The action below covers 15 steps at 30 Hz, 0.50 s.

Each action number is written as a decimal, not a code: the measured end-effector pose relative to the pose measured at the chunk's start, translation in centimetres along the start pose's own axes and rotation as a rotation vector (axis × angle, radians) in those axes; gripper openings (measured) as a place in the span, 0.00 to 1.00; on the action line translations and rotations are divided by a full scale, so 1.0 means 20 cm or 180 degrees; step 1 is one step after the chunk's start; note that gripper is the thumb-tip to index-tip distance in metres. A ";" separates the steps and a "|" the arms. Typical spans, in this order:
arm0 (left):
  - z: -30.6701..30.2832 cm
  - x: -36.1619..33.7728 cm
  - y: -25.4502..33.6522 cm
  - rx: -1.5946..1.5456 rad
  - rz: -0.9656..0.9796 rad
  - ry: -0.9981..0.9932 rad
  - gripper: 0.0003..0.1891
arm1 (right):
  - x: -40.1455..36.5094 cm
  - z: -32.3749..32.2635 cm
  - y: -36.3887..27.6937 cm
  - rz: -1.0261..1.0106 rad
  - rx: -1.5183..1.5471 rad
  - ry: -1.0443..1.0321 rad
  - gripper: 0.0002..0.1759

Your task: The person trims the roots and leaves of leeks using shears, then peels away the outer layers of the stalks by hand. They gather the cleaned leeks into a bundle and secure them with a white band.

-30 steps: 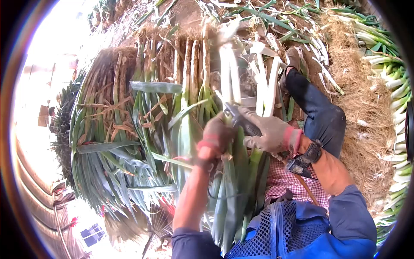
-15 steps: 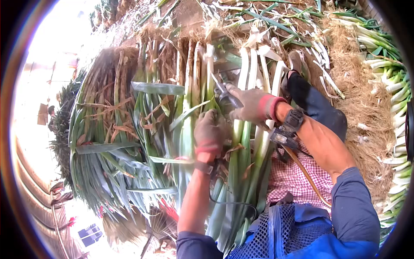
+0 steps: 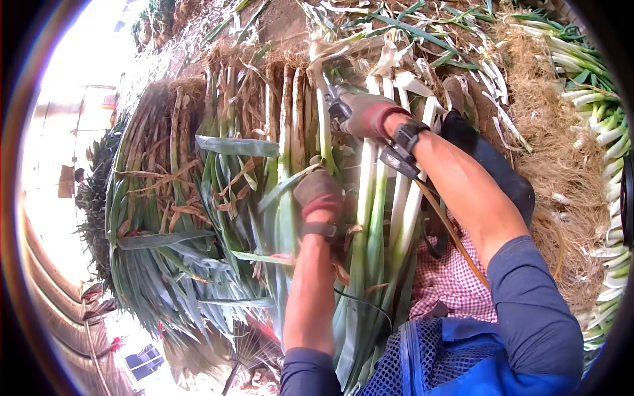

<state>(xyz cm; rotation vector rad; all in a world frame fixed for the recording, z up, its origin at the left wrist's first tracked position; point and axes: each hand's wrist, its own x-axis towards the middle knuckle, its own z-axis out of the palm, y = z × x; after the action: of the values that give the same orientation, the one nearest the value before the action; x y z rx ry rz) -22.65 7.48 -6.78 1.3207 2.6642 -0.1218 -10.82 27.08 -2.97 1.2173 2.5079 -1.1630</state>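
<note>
Both of my hands wear grey-brown work gloves with red cuffs. My left hand (image 3: 319, 189) is closed around a leek (image 3: 323, 135), whose pale stem stands out above the fist with the root end at the top. My right hand (image 3: 366, 113) is wrapped around a dark air blow gun (image 3: 339, 107); its thin nozzle points up beside that stem. An amber hose (image 3: 456, 241) runs back from near my right wrist. Several cleaned leeks (image 3: 366, 191) with white stems lie just right of my left hand. Unpeeled leeks (image 3: 287, 125) with brown outer skins lie to its left.
A large heap of untrimmed leeks (image 3: 158, 171) fills the left side. Peeled scraps (image 3: 429, 39) litter the ground at the top. Cut roots (image 3: 555, 178) form a thick band on the right, next to a row of cleaned leeks (image 3: 604, 132).
My right hand has moved up and left with the air blow gun, towards the stem's root end. My left hand stays closed on the leek, nearly in place.
</note>
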 end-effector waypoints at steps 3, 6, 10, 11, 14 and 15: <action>-0.09 0.02 -0.02 -0.0051 0.0037 -0.0185 0.09 | -0.21 0.00 0.03 -0.0162 0.0334 -0.0282 0.51; -0.38 -0.02 0.02 -0.1442 -0.0490 -0.0992 0.08 | -0.47 0.07 0.05 -0.0288 0.0485 -0.0859 0.54; -0.46 0.00 -0.08 -0.1622 -0.0011 -0.1247 0.13 | -0.93 0.12 0.04 -0.0520 0.0749 -0.1447 0.56; -0.52 -0.04 -0.06 -0.1759 -0.0011 -0.1450 0.14 | -1.04 0.06 0.00 -0.0582 0.0578 -0.1365 0.56; -0.64 -0.22 -0.02 -0.2026 -0.0256 -0.1970 0.16 | -1.21 0.06 0.08 -0.0657 0.0370 -0.0969 0.56; -0.57 -0.24 -0.04 -0.2143 0.0158 -0.1915 0.17 | -1.27 0.05 0.09 -0.0435 0.0428 -0.0826 0.57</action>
<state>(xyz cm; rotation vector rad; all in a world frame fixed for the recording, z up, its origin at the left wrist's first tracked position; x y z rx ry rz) -21.68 4.88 5.41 0.9290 1.9070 0.3100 7.23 11.33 5.63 0.8652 2.3808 -1.4397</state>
